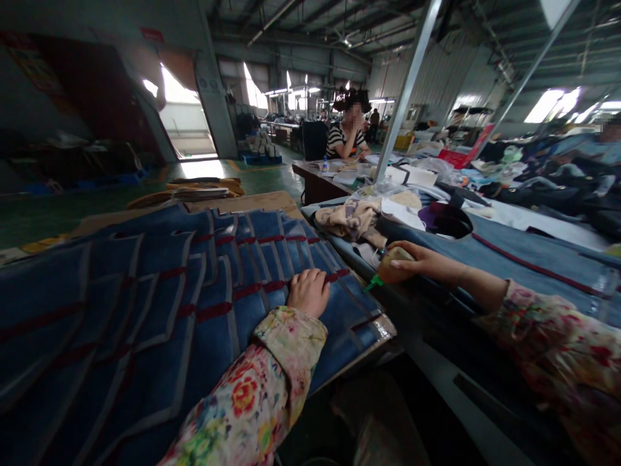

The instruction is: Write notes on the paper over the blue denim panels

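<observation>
My left hand (pixel 309 292) lies palm down on overlapping blue fabric panels (pixel 272 259), fingers resting flat and slightly bent. Grey strips and dark red bands cross these panels, which are fanned out in rows. In my right hand (pixel 422 259) is a brownish squeeze bottle (pixel 394 265), tilted with its green nozzle (pixel 373 283) pointing down and left. The nozzle tip is just over the right edge of the panels; whether it touches them I cannot tell. Both my sleeves are floral.
Right of the panels stands a blue-covered table (pixel 514 259) with a round opening, a crumpled patterned cloth (pixel 349 219) and scraps. A metal post (pixel 407 90) rises behind it. Farther back, a person in a striped top (pixel 345 139) sits at a desk (pixel 315 173). Brown cardboard (pixel 276 202) shows beyond the panels.
</observation>
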Demonstrator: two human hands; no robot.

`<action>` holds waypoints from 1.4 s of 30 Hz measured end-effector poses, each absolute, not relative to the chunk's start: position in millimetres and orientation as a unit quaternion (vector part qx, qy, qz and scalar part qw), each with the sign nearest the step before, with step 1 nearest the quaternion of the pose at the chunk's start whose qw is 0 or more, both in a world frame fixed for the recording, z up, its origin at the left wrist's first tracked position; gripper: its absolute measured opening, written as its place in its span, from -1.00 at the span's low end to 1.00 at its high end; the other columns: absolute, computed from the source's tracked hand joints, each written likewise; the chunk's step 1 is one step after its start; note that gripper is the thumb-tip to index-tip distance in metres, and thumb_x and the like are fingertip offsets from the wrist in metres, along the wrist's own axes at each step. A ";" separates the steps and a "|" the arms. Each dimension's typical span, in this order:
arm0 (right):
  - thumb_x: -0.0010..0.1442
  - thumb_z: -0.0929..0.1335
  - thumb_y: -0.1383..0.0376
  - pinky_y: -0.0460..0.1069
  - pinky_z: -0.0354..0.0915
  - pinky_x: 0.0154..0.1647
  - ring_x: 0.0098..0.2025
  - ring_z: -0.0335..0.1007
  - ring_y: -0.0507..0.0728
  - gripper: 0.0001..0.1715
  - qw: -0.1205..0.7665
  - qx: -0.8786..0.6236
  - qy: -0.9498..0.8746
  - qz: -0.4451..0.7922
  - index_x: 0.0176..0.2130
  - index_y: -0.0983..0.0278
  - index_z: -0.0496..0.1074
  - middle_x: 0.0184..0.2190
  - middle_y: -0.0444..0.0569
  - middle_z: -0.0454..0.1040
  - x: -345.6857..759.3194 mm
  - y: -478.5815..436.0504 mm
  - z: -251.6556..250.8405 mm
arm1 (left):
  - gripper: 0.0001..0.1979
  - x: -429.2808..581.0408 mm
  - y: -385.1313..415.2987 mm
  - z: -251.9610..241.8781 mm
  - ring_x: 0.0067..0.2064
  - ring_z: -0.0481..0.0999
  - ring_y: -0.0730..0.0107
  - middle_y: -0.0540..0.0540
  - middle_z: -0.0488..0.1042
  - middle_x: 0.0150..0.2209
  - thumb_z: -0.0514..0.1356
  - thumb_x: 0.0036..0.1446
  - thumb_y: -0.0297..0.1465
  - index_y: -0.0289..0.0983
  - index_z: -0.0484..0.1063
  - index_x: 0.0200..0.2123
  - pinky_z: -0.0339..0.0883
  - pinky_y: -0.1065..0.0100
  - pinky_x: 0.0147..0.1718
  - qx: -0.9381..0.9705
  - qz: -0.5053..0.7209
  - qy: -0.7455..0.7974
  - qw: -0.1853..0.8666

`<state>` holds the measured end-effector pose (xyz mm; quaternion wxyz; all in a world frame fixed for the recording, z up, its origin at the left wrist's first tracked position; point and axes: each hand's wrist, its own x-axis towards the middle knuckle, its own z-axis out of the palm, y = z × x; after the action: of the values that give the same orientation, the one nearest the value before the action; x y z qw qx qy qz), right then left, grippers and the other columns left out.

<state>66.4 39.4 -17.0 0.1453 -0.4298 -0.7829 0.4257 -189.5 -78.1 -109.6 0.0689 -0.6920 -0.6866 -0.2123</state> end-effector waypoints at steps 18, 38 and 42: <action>-0.06 0.38 -0.04 0.08 0.27 0.01 -0.03 0.33 0.24 -0.23 0.140 -0.397 -0.806 0.416 0.05 0.24 0.19 -0.10 -0.01 0.41 58.0 47.4 -25.9 | -0.76 -189.0 -78.2 -110.0 -0.01 0.32 0.27 -0.08 0.41 -0.06 0.00 0.21 -0.33 -0.21 0.33 -0.08 0.14 0.18 -0.06 -0.693 -0.219 -0.683 0.067; -0.02 0.37 -0.02 0.07 0.27 0.00 -0.04 0.33 0.22 -0.29 0.155 -0.382 -0.811 0.415 0.04 0.22 0.16 -0.11 -0.03 0.39 55.3 59.8 -32.0 | -0.77 -189.0 -78.4 -110.0 -0.01 0.32 0.27 -0.06 0.42 -0.06 0.00 0.22 -0.33 -0.20 0.33 -0.09 0.12 0.19 -0.05 -0.690 -0.219 -0.686 0.068; -0.02 0.36 -0.02 0.06 0.27 0.00 -0.06 0.32 0.20 -0.29 0.202 -0.361 -0.826 0.383 0.04 0.23 0.15 -0.12 -0.03 0.38 42.0 67.4 -42.4 | -0.77 -189.7 -78.2 -111.0 -0.01 0.32 0.27 -0.07 0.42 -0.07 0.00 0.22 -0.33 -0.20 0.33 -0.10 0.13 0.19 -0.06 -0.690 -0.219 -0.686 0.072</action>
<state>42.0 67.4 -42.4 0.2017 -0.3606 -0.8264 0.3826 -189.7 -78.2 -111.0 0.0716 -0.6902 -0.6860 -0.2191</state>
